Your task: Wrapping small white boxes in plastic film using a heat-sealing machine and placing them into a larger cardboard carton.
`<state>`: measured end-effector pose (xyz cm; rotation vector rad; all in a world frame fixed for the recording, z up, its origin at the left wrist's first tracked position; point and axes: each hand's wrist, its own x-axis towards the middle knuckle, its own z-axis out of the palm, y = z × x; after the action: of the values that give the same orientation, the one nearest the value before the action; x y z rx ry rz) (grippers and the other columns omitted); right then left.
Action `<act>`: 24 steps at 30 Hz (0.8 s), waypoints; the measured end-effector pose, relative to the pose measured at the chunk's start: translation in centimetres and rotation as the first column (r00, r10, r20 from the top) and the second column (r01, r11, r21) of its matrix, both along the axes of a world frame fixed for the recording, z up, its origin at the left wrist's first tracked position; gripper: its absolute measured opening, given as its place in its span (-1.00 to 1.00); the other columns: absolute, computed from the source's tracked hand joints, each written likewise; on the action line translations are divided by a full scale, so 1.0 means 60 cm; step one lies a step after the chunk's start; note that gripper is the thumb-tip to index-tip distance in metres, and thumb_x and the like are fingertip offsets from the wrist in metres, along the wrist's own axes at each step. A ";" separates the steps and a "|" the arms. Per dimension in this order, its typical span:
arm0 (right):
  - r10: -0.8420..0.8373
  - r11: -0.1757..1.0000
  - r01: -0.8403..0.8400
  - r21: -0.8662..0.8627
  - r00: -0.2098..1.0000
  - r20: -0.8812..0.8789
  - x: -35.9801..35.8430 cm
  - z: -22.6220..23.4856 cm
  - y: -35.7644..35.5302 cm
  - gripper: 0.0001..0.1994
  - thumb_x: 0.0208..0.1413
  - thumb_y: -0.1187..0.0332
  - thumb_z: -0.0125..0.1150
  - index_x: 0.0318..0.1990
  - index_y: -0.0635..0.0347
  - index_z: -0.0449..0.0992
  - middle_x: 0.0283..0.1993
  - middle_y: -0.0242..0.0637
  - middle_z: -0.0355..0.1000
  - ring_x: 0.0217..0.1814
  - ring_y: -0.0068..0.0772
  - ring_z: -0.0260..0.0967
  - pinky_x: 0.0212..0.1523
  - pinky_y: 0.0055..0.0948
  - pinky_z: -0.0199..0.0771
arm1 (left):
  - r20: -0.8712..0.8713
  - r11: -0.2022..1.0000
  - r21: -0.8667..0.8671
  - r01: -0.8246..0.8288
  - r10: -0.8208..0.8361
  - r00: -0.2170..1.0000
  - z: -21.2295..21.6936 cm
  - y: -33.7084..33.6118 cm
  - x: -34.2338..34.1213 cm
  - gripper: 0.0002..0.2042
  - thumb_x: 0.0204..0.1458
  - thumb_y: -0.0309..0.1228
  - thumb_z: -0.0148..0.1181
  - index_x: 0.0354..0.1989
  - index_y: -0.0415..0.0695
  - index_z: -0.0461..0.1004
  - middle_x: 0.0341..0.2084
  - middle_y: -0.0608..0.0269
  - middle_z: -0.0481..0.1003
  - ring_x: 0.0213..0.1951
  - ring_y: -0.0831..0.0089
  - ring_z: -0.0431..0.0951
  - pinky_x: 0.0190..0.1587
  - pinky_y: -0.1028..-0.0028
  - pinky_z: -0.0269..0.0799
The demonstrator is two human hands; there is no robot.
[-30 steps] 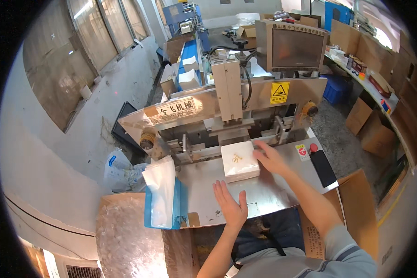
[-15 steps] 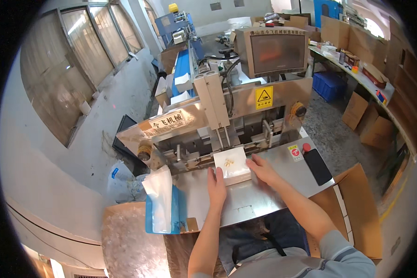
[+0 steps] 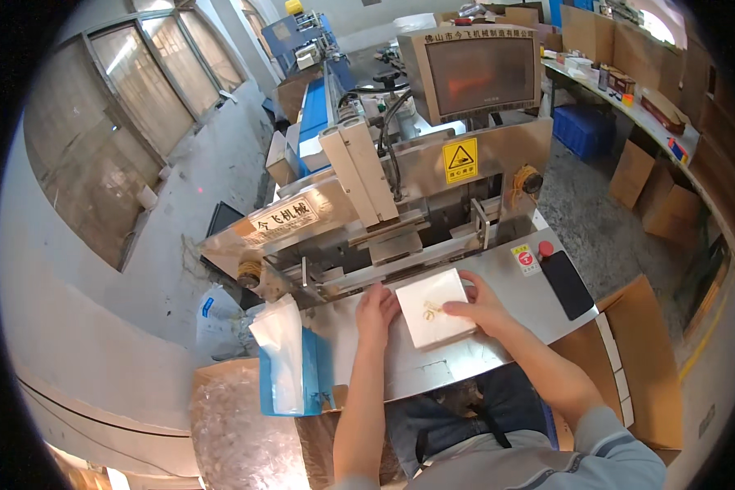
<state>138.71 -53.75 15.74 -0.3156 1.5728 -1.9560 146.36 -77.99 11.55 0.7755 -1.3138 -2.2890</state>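
A square white box (image 3: 423, 327) with a gold emblem on its top is in my right hand (image 3: 479, 307), thumb over the top and fingers round its far right edge. The box is tilted over the metal worktable (image 3: 433, 371). Just left of it is my left hand (image 3: 376, 312), fingers loosely bent and apart, holding nothing that I can see. Beyond both hands stands the steel packaging machine (image 3: 420, 192), with its slot along the table's far edge. A blue bin (image 3: 324, 367) holding white plastic bags (image 3: 282, 351) stands left of my left forearm.
A black phone (image 3: 567, 284) and a red button (image 3: 545, 247) are at the table's right end. An open carton (image 3: 649, 359) with white boxes stands at the lower right. At the lower left is a plastic-lined carton (image 3: 241, 425). A monitor (image 3: 482, 77) stands behind the machine.
The white box has come nearer to me, to the right, and turned in my right hand. My left hand has come off the box, its fingers now bent. The machine's middle plate sits differently.
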 end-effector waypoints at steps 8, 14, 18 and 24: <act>-0.150 0.984 0.173 0.034 0.921 -0.361 0.073 0.095 0.317 0.08 -0.24 0.40 0.61 0.46 0.23 0.00 0.31 -0.13 0.27 0.35 -0.29 0.22 0.35 -0.30 0.21 | -0.115 0.992 0.122 0.045 -0.031 0.993 -0.034 -0.094 -0.098 -0.69 0.13 -0.46 0.32 -0.03 -0.21 0.36 -0.22 0.07 0.56 -0.11 0.30 0.62 -0.19 0.46 0.65; -0.064 0.438 0.628 0.644 0.736 -0.674 0.157 0.133 0.676 -0.02 -0.30 0.33 0.56 0.37 0.29 0.18 0.29 -0.06 0.31 0.35 -0.15 0.27 0.37 -0.28 0.21 | 0.039 0.993 -0.062 0.105 -0.103 0.994 -0.056 -0.068 -0.061 -0.69 0.21 -0.30 0.13 0.05 -0.18 0.48 -0.09 0.22 0.55 -0.02 0.37 0.53 0.05 0.40 0.48; -0.049 0.067 0.432 0.899 0.902 -0.430 0.198 0.032 0.830 -0.17 -0.28 0.33 0.51 0.27 0.26 0.29 0.26 0.08 0.33 0.30 0.10 0.28 0.26 -0.17 0.35 | 0.124 0.652 -0.744 0.146 -0.080 0.989 -0.038 -0.091 -0.028 -0.78 0.23 -0.43 0.09 -0.06 -0.29 0.52 -0.02 0.16 0.54 0.07 0.33 0.48 0.17 0.34 0.40; -0.107 -0.053 -0.113 0.992 0.989 0.106 0.356 -0.263 1.074 -0.50 -0.26 0.33 0.48 -0.07 0.32 0.54 -0.05 0.06 0.52 0.01 0.10 0.50 -0.04 -0.11 0.57 | 0.166 0.403 -0.898 0.177 -0.062 0.984 0.054 0.129 0.039 -0.75 0.13 -0.47 0.29 -0.09 -0.37 0.56 -0.22 -0.05 0.58 -0.25 0.28 0.57 -0.21 0.35 0.58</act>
<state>160.09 10.69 -0.06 0.4996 2.3894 -0.2152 148.70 -70.27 14.81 0.3742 -2.3783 -1.1773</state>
